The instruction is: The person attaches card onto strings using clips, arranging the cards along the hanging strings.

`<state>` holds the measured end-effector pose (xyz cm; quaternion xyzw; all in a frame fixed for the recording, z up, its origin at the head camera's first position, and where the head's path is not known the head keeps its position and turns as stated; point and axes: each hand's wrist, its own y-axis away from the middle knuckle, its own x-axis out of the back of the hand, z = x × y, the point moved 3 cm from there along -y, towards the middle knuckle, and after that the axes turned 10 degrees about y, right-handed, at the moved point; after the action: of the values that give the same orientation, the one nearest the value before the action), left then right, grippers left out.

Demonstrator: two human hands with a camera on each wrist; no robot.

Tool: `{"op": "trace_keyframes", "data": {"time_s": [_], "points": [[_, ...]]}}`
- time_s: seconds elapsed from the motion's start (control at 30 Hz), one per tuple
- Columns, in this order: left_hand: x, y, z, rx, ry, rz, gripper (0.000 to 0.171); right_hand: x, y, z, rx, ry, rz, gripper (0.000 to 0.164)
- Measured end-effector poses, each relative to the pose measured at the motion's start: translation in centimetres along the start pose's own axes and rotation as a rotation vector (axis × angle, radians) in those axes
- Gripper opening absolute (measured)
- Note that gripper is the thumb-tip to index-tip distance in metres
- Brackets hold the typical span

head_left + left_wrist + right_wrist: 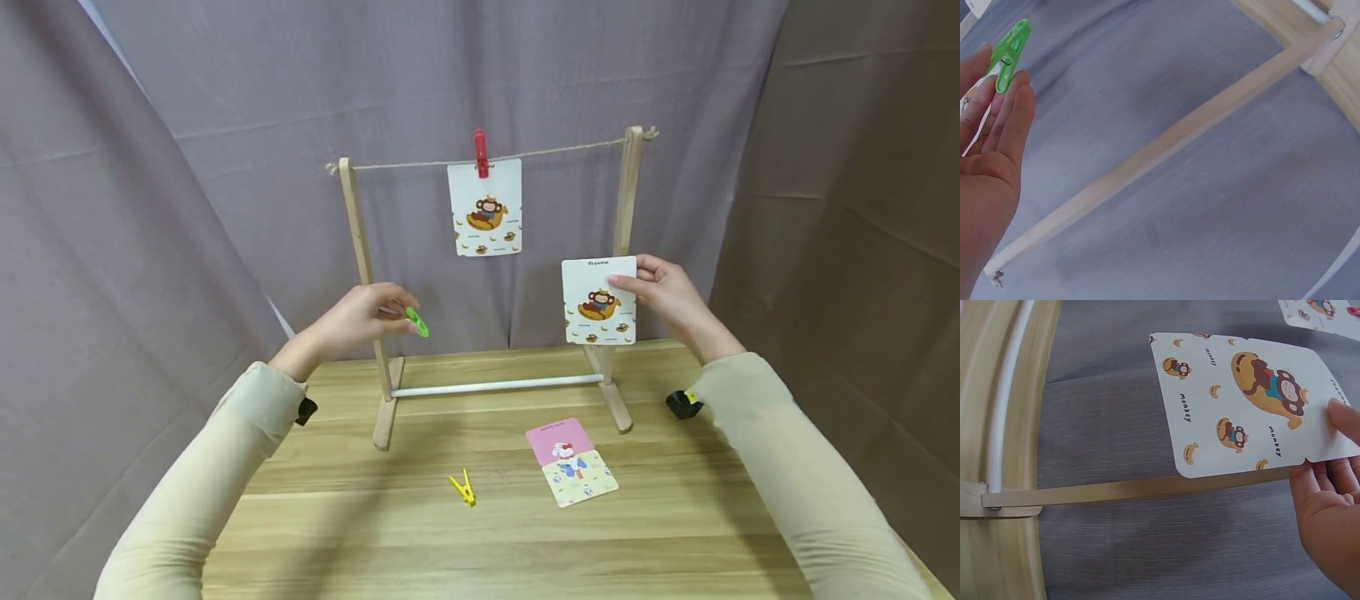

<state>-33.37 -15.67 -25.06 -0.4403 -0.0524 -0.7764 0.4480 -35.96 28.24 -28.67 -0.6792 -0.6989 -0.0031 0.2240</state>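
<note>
My left hand [366, 315] pinches a green clothespin [417, 322] between thumb and fingertips, near the rack's left post; the left wrist view shows the clothespin [1012, 55] close up. In my right hand [671, 296] is a white monkey card [588, 304], gripped by its right edge with the thumb on the front, before the right post. Another monkey card [487, 212] hangs from the rope [558, 152], held by a red clothespin [481, 154]. Below, on the table, lie a yellow clothespin [464, 488] and a pink and yellow card [572, 462] with a white animal.
The wooden rack has a left post [360, 242], a right post [628, 192] and a white crossbar [498, 386] low between its feet. Grey curtains [262, 108] hang behind it. A wood-grain table [360, 533] lies underneath.
</note>
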Motion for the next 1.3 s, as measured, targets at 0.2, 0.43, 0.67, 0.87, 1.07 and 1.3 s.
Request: {"op": "trace_keyframes", "data": {"time_s": [0.2,0.43,0.67,0.87,1.07,1.3], "points": [[1.3,0.0,0.9,0.005,0.012,0.008,0.024,-0.1,-0.1,-0.7,0.011,-0.051,0.046,0.015],[4.0,-0.7,3.1,-0.016,-0.034,0.039,0.025,1.0,-0.5,-3.6,0.037,0.017,0.121,0.019],[6.4,-0.7,5.2,-0.050,-0.058,0.092,0.026,1.7,-0.7,-5.8,0.074,-0.068,0.144,0.021],[7.1,-0.1,5.3,-0.028,-0.059,0.125,0.028,1.6,-0.7,-6.8,0.110,-0.155,0.145,0.019],[6.7,0.4,4.9,-0.022,-0.042,0.114,0.029,0.4,-1.1,-7.1,0.108,-0.125,0.119,0.018],[6.7,1.1,4.4,-0.005,-0.038,0.131,0.030,-2.4,-2.1,-7.9,0.129,-0.127,0.072,0.018]]}}
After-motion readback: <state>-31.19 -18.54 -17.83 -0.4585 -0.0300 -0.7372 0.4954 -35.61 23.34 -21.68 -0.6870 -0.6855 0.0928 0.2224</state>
